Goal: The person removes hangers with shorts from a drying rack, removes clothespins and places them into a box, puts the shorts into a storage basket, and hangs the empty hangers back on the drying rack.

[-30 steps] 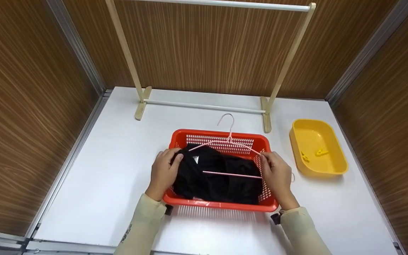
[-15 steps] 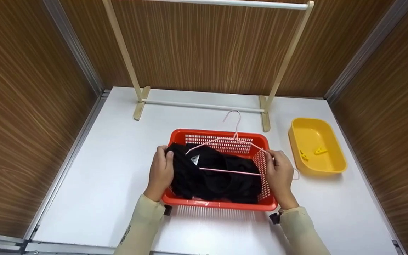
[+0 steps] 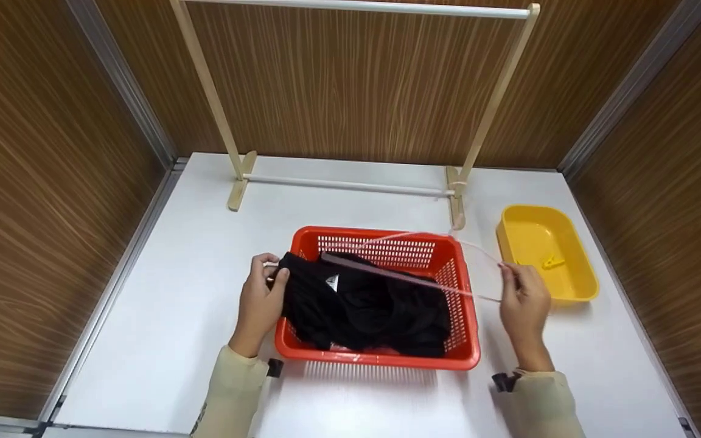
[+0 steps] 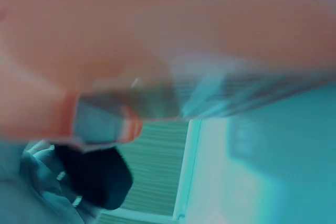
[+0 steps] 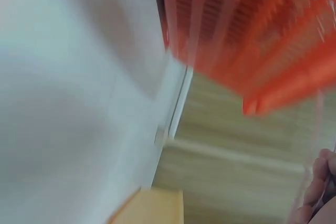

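A black garment (image 3: 381, 316) with a white tag (image 3: 332, 282) lies bunched in a red basket (image 3: 381, 360) in the head view. My left hand (image 3: 260, 304) pinches the garment's left edge over the basket's left side. To the right of the basket, my right hand (image 3: 526, 304) grips the right end of a pink clothes hanger (image 3: 402, 277). The hanger is blurred; its bar slants across above the basket, with its left end over the garment. In the right wrist view, several fingers of the right hand (image 5: 321, 187) show at the lower right corner. The left wrist view is mostly blurred skin.
A yellow tray (image 3: 536, 234) with a yellow clothespin (image 3: 552, 263) stands just beyond the right hand. Behind the basket is a wooden rack with a white top bar (image 3: 356, 5) and a lower bar (image 3: 350, 184). Wood-patterned panels (image 3: 350, 91) enclose the white table (image 3: 162, 316).
My right hand has moved right, drawing the hanger away from the garment's left edge. My left hand has shifted a little left, pulling the garment's edge with it.
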The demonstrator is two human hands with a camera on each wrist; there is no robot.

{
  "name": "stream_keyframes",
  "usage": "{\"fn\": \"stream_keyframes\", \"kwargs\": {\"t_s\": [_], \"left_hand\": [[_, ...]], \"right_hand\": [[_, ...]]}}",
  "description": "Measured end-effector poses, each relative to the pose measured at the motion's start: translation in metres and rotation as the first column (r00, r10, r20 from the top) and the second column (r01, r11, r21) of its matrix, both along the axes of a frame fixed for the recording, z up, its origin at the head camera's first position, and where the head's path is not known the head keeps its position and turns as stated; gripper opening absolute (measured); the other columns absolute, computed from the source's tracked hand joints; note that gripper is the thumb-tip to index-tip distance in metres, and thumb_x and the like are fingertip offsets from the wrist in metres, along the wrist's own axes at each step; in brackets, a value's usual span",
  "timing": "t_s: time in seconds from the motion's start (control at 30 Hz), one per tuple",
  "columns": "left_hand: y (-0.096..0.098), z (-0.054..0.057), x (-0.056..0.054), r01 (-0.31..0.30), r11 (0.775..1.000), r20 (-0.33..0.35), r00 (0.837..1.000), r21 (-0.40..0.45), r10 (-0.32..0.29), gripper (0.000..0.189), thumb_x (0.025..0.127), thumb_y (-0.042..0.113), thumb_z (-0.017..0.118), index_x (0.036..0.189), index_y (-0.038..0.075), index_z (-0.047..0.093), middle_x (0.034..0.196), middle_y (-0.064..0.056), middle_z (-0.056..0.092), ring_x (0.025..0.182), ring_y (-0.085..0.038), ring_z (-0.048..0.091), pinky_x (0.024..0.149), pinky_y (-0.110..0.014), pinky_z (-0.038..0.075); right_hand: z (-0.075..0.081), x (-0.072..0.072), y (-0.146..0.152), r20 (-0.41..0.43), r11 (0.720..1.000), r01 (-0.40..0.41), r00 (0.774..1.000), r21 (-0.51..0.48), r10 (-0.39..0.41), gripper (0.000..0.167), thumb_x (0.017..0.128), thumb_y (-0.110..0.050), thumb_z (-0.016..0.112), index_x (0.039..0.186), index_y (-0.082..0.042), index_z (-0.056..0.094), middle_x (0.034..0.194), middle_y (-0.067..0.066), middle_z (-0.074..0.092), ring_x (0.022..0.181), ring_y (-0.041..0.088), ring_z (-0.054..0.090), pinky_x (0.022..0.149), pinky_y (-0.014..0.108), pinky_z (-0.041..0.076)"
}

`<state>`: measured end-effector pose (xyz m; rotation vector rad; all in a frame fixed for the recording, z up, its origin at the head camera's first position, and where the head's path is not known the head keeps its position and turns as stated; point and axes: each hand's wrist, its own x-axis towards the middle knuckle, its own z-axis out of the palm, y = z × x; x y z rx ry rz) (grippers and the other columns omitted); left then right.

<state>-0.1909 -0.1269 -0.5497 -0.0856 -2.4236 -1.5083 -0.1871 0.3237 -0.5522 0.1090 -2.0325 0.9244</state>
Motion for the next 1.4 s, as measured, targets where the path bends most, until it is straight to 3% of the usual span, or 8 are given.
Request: {"fn": "stream_keyframes", "kwargs": {"t_s": [0.23, 0.4, 0.5, 0.63, 0.73, 0.87, 1.1, 1.4], "left_hand": [[0.001, -0.001, 0.010, -0.105, 0.980, -0.036, 0.994, -0.166, 0.100, 0.024, 0.097, 0.016, 0.073, 0.118, 0.009, 0.063, 0.093, -0.006, 0.054, 0.087, -0.023, 0.048, 0.078, -0.038, 0.038], [0.010, -0.002, 0.016, -0.077, 0.959, -0.074, 0.996, -0.274, 0.059, 0.023, 0.097, 0.015, 0.073, 0.119, 0.009, 0.071, 0.090, 0.000, 0.061, 0.084, -0.019, 0.055, 0.079, -0.037, 0.046], [0.017, -0.003, 0.019, -0.021, 0.914, -0.099, 0.995, -0.404, -0.021, 0.027, 0.097, 0.015, 0.072, 0.124, 0.009, 0.072, 0.102, -0.003, 0.070, 0.094, -0.024, 0.063, 0.088, -0.042, 0.050], [0.025, -0.008, 0.019, 0.072, 0.801, -0.114, 0.978, -0.595, -0.172, 0.033, 0.095, 0.010, 0.071, 0.128, 0.008, 0.070, 0.116, -0.006, 0.075, 0.105, -0.028, 0.069, 0.097, -0.044, 0.046], [0.030, -0.013, 0.018, 0.107, 0.744, -0.096, 0.970, -0.659, -0.225, 0.028, 0.092, 0.007, 0.071, 0.120, 0.011, 0.074, 0.113, -0.003, 0.077, 0.105, -0.025, 0.070, 0.111, -0.052, 0.034], [0.031, -0.019, 0.016, 0.157, 0.778, -0.023, 0.976, -0.609, -0.216, 0.021, 0.093, 0.009, 0.070, 0.112, 0.014, 0.076, 0.111, -0.001, 0.077, 0.111, -0.026, 0.068, 0.117, -0.070, 0.012], [0.036, -0.021, 0.009, 0.205, 0.850, 0.068, 0.978, -0.486, -0.198, 0.018, 0.097, 0.013, 0.068, 0.114, 0.013, 0.074, 0.120, -0.006, 0.072, 0.120, -0.028, 0.063, 0.108, -0.057, 0.040], [0.047, -0.025, -0.004, 0.150, 0.829, -0.009, 0.983, -0.539, -0.184, 0.018, 0.095, 0.013, 0.070, 0.112, 0.010, 0.074, 0.115, -0.007, 0.072, 0.113, -0.029, 0.064, 0.100, -0.055, 0.044]], "right_hand": [[-0.001, 0.015, 0.008, -0.020, 0.997, 0.013, 1.000, -0.073, -0.015, 0.007, 0.091, 0.011, 0.070, 0.097, 0.010, 0.073, 0.083, 0.020, 0.064, 0.077, -0.001, 0.049, 0.074, 0.008, 0.039], [0.007, 0.030, -0.011, -0.009, 0.995, 0.011, 1.000, -0.100, -0.012, 0.006, 0.091, 0.016, 0.066, 0.095, 0.014, 0.070, 0.082, 0.023, 0.061, 0.075, 0.002, 0.048, 0.072, 0.007, 0.038], [0.003, 0.032, -0.017, 0.032, 0.992, 0.003, 0.999, -0.123, 0.001, 0.008, 0.092, 0.016, 0.066, 0.096, 0.013, 0.071, 0.082, 0.021, 0.060, 0.074, 0.002, 0.048, 0.070, 0.008, 0.039], [-0.011, 0.027, -0.018, 0.052, 0.989, -0.032, 0.998, -0.147, 0.040, 0.010, 0.093, 0.015, 0.065, 0.098, 0.010, 0.072, 0.082, 0.018, 0.062, 0.073, 0.000, 0.049, 0.066, 0.009, 0.039], [-0.005, 0.027, -0.027, 0.052, 0.985, -0.051, 0.997, -0.165, 0.061, 0.010, 0.094, 0.014, 0.064, 0.099, 0.011, 0.072, 0.082, 0.019, 0.063, 0.072, 0.000, 0.049, 0.066, 0.009, 0.038], [0.009, 0.027, -0.040, 0.047, 0.981, -0.061, 0.996, -0.183, 0.071, 0.010, 0.093, 0.016, 0.063, 0.099, 0.013, 0.071, 0.082, 0.022, 0.063, 0.073, 0.001, 0.050, 0.067, 0.009, 0.039], [0.021, 0.005, -0.038, 0.012, 0.983, -0.041, 0.999, -0.181, 0.044, 0.008, 0.094, 0.015, 0.063, 0.097, 0.014, 0.071, 0.082, 0.023, 0.062, 0.075, 0.000, 0.051, 0.070, 0.009, 0.040], [0.049, -0.063, -0.021, -0.054, 0.983, -0.008, 0.999, -0.183, -0.002, 0.013, 0.098, -0.002, 0.068, 0.103, 0.007, 0.076, 0.088, 0.020, 0.067, 0.078, 0.004, 0.052, 0.073, 0.015, 0.041]]}}
